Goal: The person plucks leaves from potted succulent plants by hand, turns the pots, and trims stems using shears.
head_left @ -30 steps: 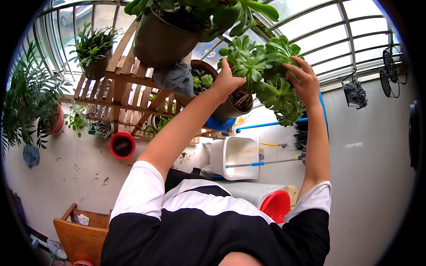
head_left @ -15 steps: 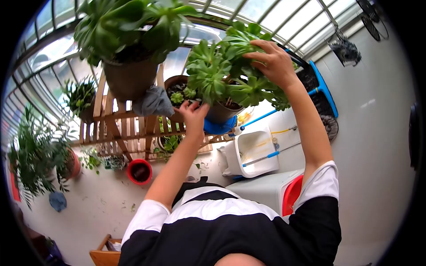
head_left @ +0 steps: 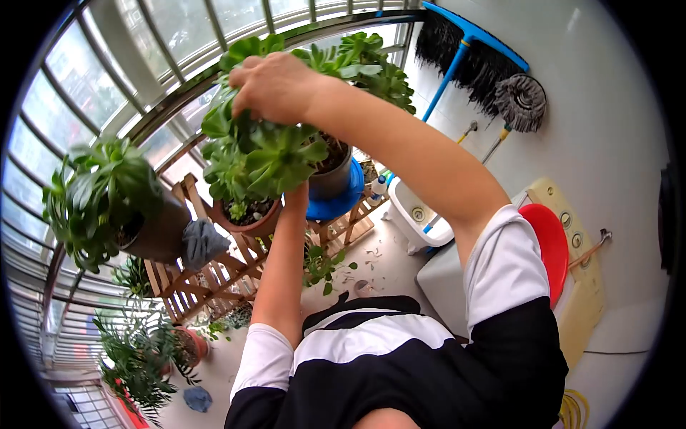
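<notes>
A large green succulent with several leafy rosettes grows in a brown pot on a blue saucer. My right hand reaches across its top, fingers curled down among the leaves of the left rosette. Beneath that rosette is my left hand; the leaves cover its fingers, so its grip is hidden. Close to its left stands a terracotta pot with dark soil and small succulents, partly under the overhanging leaves.
Wooden slatted stand holds the pots beside a barred window railing. Further left are another potted succulent and a grey cloth. A blue broom, mop, white basin and red basin lie rightward.
The view has swung, shifting the plants left and down. My right hand has moved left across the succulent, its fingers now more curled. My left hand has gone under the leaves.
</notes>
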`<state>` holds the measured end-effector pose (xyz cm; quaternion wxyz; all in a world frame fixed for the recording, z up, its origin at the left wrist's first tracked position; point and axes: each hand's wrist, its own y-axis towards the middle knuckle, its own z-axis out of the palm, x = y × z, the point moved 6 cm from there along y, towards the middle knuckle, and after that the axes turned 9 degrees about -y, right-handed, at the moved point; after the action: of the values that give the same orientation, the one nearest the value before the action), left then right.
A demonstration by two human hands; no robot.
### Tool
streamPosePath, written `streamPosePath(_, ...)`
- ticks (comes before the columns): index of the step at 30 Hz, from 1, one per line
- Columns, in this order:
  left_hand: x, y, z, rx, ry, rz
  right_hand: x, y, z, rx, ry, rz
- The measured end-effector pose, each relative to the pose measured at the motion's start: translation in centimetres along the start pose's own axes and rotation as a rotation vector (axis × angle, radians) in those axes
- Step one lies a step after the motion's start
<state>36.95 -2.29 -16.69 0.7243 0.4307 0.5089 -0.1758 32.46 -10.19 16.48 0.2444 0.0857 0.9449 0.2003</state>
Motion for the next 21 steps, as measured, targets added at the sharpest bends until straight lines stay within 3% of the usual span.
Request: streamPosePath(21,-5.3,3.8,-2.8,-0.038,0.179,0.058,-3.4,-2.6,0.5,-0.148,0.280,-0.057)
